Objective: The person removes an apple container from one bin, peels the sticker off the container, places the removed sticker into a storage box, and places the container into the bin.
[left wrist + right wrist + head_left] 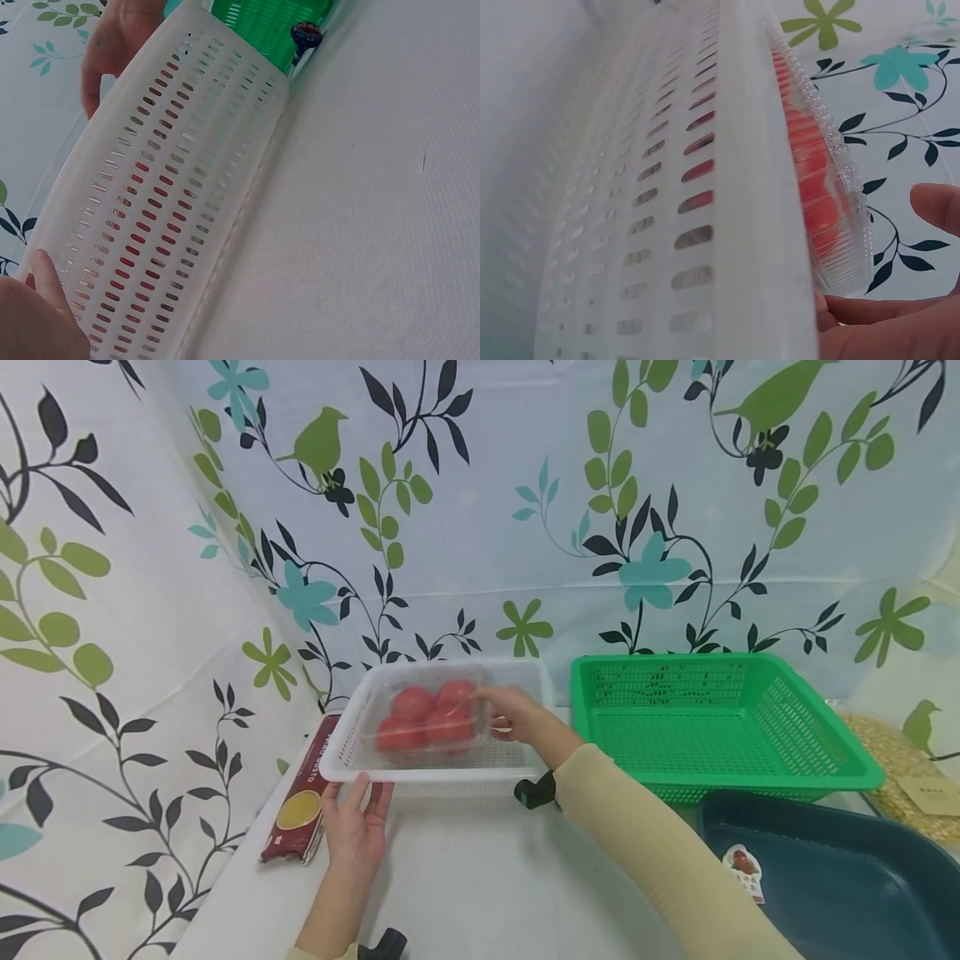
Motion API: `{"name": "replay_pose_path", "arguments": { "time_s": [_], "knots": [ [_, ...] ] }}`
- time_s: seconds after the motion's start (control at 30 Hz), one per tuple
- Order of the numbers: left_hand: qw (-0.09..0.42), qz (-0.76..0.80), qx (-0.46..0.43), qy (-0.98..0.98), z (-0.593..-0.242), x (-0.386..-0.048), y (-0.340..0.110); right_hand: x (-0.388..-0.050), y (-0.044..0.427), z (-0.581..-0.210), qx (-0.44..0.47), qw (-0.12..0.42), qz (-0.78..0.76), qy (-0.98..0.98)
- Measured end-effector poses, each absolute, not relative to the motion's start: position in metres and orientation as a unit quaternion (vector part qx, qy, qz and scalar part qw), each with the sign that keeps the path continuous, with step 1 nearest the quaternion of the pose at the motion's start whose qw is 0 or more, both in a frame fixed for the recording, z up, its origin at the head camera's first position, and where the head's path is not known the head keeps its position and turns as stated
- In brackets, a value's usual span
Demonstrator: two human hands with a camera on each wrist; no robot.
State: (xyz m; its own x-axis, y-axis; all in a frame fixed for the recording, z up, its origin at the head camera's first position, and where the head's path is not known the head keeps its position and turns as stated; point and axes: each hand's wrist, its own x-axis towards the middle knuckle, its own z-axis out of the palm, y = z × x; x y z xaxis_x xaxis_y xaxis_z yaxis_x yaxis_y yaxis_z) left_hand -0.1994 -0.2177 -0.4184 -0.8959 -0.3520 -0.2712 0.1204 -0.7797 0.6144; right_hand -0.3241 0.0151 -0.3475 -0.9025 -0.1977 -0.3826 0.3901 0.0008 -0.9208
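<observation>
A white slotted basket (442,774) stands against the patterned cloth, with a clear plastic box (480,752) of several red tomatoes (412,703) inside it. My left hand (354,831) is at the basket's front left, its fingers touching the rim and front wall. One of its fingers (49,277) lies along the slotted wall. Over the basket's right part, my right hand (525,714) is at the right end of the box. In the right wrist view its lower fingers (885,309) reach to the box's end, while another digit stands apart from it.
A green slotted basket (825,727) stands to the right. In front of it is a dark blue tray (832,877) with a sticker. A dark red packet (303,818) lies left of the white basket. A bag of pale grains (885,752) lies far right.
</observation>
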Motion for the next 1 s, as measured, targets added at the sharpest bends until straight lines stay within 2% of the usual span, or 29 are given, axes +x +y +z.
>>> {"name": "replay_pose_path", "arguments": {
  "time_s": [0.33, 1.0],
  "knots": [
    [0.127, -0.925, 0.184, -0.308, -0.420, -0.199, -0.219, -0.331, 0.022, -0.353, 0.080, 0.247, -0.686, 0.680],
    [0.121, -0.924, 0.189, -0.309, -0.420, -0.200, -0.219, -0.338, 0.030, -0.347, 0.069, 0.281, -0.701, 0.652]
  ]
}}
